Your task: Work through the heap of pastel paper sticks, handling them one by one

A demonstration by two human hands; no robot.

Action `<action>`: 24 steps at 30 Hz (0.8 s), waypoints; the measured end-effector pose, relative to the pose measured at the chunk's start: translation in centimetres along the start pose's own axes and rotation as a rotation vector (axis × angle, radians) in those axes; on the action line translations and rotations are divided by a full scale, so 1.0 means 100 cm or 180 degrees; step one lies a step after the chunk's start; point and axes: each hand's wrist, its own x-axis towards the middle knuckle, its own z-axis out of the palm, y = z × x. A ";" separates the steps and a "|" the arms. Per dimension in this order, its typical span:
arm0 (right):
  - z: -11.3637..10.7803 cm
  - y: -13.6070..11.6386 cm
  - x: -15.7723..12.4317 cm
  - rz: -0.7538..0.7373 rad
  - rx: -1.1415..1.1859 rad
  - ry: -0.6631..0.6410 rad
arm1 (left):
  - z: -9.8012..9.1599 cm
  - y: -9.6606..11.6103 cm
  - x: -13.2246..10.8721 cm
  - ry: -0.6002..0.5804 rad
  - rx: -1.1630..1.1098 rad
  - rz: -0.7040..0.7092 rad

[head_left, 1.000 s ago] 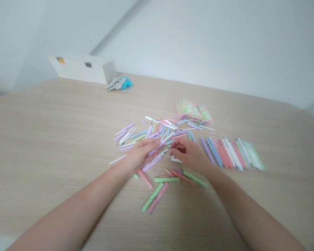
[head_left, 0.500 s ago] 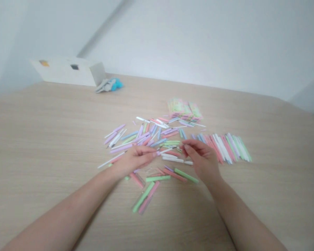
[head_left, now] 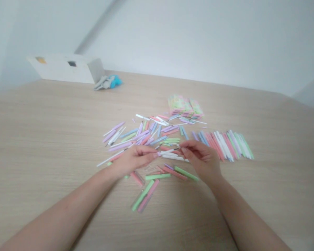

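Observation:
My left hand [head_left: 134, 158] is closed in a pinch around the lilac end of a thin white pen refill [head_left: 168, 151]. The refill points right, its dark tip close to the fingers of my right hand [head_left: 200, 157]. Those fingers are pinched at the tip; something small and pale shows there, too blurred to name. Loose pastel pen parts [head_left: 146, 134] in lilac, white, blue, green and coral lie around and beneath both hands. Nearer to me is a green pen part [head_left: 143, 195] beside a pink pen part [head_left: 148, 196].
A row of pens [head_left: 225, 145] lies side by side right of my right hand. Behind the loose parts sits a stack of pastel packets [head_left: 184, 105]. A white box [head_left: 65, 71] and a crumpled grey-and-blue glove-like bundle [head_left: 108, 82] are at the far left, near the wall.
Both hands keep their pinches. The refill's dark tip and my right fingers are slightly closer together, and the whole view has shifted a little.

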 end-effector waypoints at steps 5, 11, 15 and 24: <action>-0.001 -0.001 -0.001 0.0038 -0.0055 -0.0077 | 0.001 0.003 0.000 -0.0030 -0.0094 0.0033; -0.002 -0.003 0.000 -0.0093 -0.0098 0.0026 | 0.000 0.004 0.000 -0.0101 0.0024 0.0044; -0.004 -0.001 0.001 -0.0247 -0.0115 -0.0008 | -0.001 0.002 0.001 -0.0139 0.0135 0.0030; -0.007 0.002 0.000 -0.0351 -0.0413 -0.0134 | -0.003 -0.002 0.000 -0.0155 0.0189 -0.0021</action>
